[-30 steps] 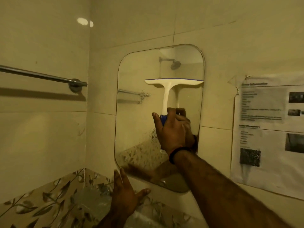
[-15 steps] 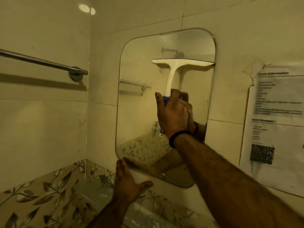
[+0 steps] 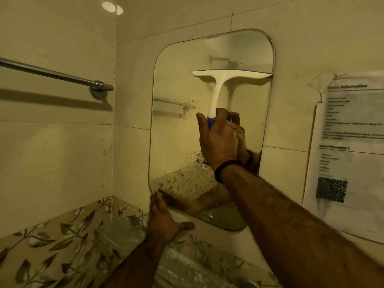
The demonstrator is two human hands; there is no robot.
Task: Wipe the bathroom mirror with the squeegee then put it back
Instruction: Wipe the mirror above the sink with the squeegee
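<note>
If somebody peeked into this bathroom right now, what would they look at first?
Probably the white squeegee, pressed flat against the upper right part of the mirror, with the right hand gripping its blue handle. Next, the left hand resting open on the wall at the mirror's bottom left corner. Water drops still speckle the mirror's lower part.
</note>
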